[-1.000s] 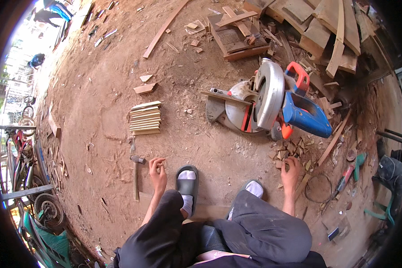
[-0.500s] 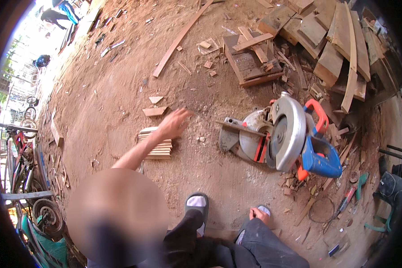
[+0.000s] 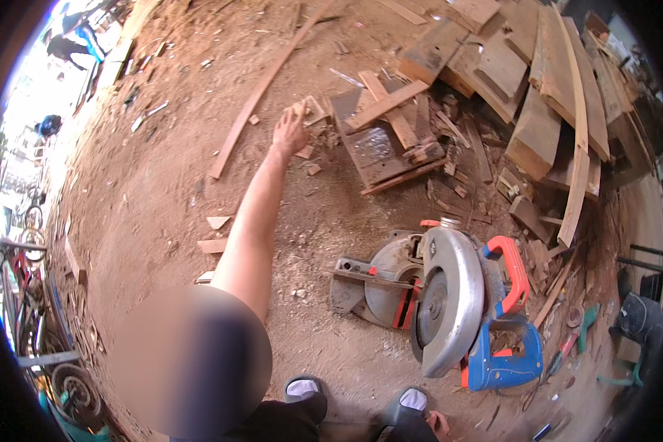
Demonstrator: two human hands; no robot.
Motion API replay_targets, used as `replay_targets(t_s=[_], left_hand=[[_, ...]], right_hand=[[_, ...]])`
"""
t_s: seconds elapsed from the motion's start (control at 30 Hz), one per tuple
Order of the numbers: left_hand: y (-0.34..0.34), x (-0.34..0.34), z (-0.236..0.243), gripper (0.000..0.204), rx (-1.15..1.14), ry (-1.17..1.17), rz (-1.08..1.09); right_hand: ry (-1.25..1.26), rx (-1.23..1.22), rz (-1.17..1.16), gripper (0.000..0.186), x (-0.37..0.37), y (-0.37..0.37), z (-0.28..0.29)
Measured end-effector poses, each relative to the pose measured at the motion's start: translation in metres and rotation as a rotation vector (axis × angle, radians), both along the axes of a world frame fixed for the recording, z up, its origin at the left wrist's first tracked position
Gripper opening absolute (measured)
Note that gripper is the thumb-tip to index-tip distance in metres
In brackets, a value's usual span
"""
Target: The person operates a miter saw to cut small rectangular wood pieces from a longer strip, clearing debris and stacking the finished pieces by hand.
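Observation:
My left arm stretches far forward over the dirt floor. At its end my left hand point(image 3: 291, 132) has its fingertips closed around a small pale wood block point(image 3: 299, 108), beside a flat piece of wood point(image 3: 316, 113). The fingers partly cover the block. Low in the view, by my right foot, my right hand point(image 3: 438, 425) shows in part with its fingers curled; what they hold, if anything, is hidden. A miter saw point(image 3: 449, 302) with a silver guard, a red handle and a blue grip stands on the ground to the right of my left arm.
A wide board point(image 3: 379, 151) with loose strips lies right of my left hand. Thick planks point(image 3: 534, 136) are piled at the far right. A long thin strip point(image 3: 261, 92) lies beyond the hand. Wood offcuts point(image 3: 214, 245) lie beside my forearm. Bicycles point(image 3: 26, 309) stand at left.
My left hand has moved forward from above the stack of wood strips to the small block. My forearm now covers most of that stack. The view has shifted; the saw appears lower.

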State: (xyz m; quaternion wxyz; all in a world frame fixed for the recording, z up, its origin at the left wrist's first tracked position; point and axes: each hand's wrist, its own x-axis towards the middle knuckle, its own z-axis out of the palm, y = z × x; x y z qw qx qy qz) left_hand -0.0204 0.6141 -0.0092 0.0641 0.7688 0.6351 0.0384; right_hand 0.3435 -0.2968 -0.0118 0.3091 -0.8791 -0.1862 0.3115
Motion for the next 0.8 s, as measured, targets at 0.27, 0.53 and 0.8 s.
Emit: replay_targets(t_s=[0.27, 0.53, 0.8], left_hand=[[0.023, -0.001, -0.029, 0.050, 0.133, -0.084, 0.056], [0.019, 0.005, 0.003, 0.035, 0.252, -0.068, 0.141], [-0.011, -0.020, 0.025, 0.026, 0.462, -0.679, 0.225]], right_hand=[[0.038, -0.292, -0.115, 0.015, -0.021, -0.014, 0.026], [0.088, -0.287, -0.076, 0.016, -0.019, -0.005, 0.018], [0.071, -0.218, -0.006, 0.017, 0.000, -0.015, 0.010]])
